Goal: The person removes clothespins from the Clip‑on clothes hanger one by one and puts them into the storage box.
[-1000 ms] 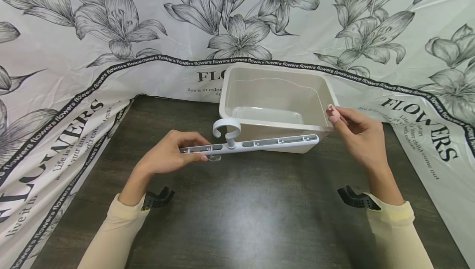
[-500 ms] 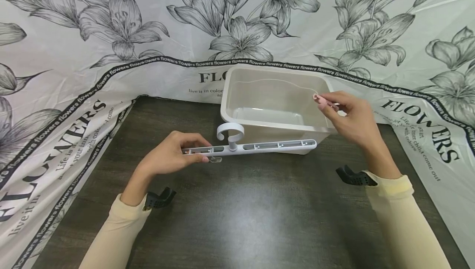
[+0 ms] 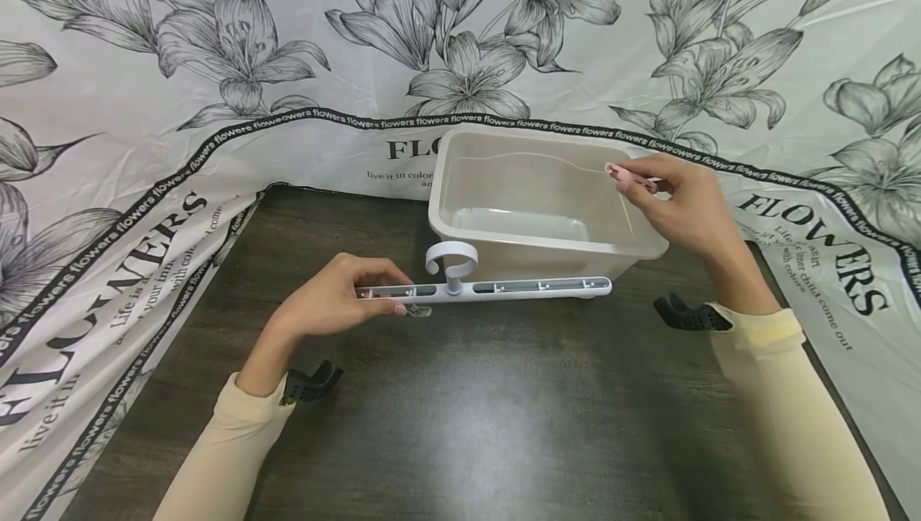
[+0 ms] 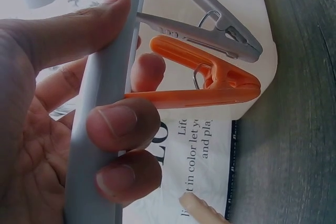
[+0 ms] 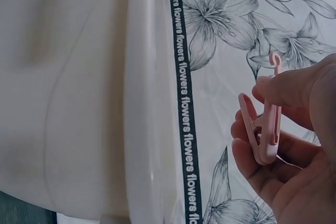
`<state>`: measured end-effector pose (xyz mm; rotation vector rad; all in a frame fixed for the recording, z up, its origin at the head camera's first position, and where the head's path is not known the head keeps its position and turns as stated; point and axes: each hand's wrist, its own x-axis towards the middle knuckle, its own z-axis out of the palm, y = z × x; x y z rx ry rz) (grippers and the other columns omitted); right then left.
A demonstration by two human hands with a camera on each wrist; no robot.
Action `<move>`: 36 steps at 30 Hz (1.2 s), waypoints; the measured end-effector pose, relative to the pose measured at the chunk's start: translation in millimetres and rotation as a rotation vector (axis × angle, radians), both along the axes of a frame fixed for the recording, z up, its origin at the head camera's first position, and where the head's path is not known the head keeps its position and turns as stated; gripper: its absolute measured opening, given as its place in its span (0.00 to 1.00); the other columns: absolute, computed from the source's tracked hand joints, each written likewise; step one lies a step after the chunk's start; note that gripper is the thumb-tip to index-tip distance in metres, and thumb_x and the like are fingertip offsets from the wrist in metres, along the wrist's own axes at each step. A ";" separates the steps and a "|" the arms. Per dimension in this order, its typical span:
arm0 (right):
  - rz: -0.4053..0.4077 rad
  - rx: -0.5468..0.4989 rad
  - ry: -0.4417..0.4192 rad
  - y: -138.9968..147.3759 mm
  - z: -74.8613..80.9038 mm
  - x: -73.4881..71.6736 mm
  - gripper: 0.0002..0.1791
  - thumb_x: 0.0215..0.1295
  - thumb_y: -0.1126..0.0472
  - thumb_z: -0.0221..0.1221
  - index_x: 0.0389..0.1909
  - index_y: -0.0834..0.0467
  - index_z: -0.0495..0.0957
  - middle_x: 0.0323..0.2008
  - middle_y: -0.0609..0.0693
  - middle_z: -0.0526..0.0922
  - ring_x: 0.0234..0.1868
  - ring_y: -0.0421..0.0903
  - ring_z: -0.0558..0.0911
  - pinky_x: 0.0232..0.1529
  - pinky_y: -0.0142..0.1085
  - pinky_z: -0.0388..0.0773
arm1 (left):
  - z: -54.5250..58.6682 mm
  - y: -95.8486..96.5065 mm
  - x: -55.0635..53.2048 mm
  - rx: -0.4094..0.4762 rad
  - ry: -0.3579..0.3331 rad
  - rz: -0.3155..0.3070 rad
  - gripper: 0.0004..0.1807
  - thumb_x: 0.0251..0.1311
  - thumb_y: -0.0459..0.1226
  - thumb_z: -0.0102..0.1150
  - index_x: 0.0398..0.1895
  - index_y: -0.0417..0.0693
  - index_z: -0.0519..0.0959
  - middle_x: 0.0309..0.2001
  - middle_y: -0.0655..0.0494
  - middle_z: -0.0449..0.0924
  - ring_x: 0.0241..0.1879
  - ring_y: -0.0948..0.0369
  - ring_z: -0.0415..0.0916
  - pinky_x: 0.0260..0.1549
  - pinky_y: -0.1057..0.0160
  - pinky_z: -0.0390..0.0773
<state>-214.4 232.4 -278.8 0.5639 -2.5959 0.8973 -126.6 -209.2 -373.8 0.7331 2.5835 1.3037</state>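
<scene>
My left hand (image 3: pixel 341 297) grips one end of a white clip hanger (image 3: pixel 536 288) with a curled hook on top, holding it level in front of the bin. In the left wrist view, a grey clothespin (image 4: pixel 210 35) and an orange clothespin (image 4: pixel 205 77) hang from the bar beside my fingertips. My right hand (image 3: pixel 683 193) pinches a pink clothespin (image 3: pixel 630 177) with a small hook at its end, raised over the bin's right side. In the right wrist view that pink clothespin (image 5: pixel 268 129) sits between thumb and fingers, attached to nothing.
A cream plastic bin (image 3: pixel 547 248) stands at the back of the dark table (image 3: pixel 475 393), right behind the hanger. A white cloth printed with flowers (image 3: pixel 245 49) rises behind it and along both sides.
My right hand has lifted the pink clothespin from the bin's front right corner up and slightly left. The left hand and hanger barely move, the hanger's right end dipping a little.
</scene>
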 end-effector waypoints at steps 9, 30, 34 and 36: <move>-0.030 0.026 -0.095 3.0 1.4 -4.6 0.20 0.74 0.50 0.61 0.64 0.47 0.81 0.59 0.50 0.84 0.58 0.39 0.81 0.57 0.26 0.76 | -2.6 1.1 -1.2 -0.005 0.009 -0.014 0.12 0.59 0.43 0.75 0.45 0.65 0.86 0.29 0.66 0.85 0.23 0.65 0.71 0.24 0.66 0.70; 0.254 0.030 -0.010 -14.8 -18.1 35.3 0.40 0.62 0.66 0.70 0.74 0.42 0.69 0.74 0.45 0.71 0.74 0.35 0.68 0.64 0.22 0.67 | -5.2 3.4 -1.6 -0.014 0.021 -0.023 0.13 0.58 0.43 0.75 0.46 0.64 0.86 0.30 0.66 0.85 0.22 0.65 0.69 0.24 0.66 0.70; 0.280 0.015 -0.015 -22.1 -24.4 45.8 0.41 0.62 0.67 0.70 0.75 0.42 0.68 0.75 0.44 0.70 0.75 0.33 0.66 0.65 0.24 0.67 | -5.8 3.7 -2.0 -0.010 0.023 -0.026 0.12 0.58 0.43 0.75 0.45 0.65 0.86 0.30 0.66 0.84 0.23 0.64 0.71 0.25 0.66 0.71; 0.295 0.003 -0.008 -24.8 -27.4 50.1 0.41 0.62 0.68 0.70 0.75 0.45 0.68 0.74 0.45 0.70 0.74 0.33 0.66 0.65 0.25 0.67 | -5.9 3.9 -2.2 -0.004 0.021 -0.030 0.12 0.58 0.42 0.75 0.45 0.65 0.86 0.30 0.66 0.85 0.24 0.62 0.73 0.26 0.66 0.72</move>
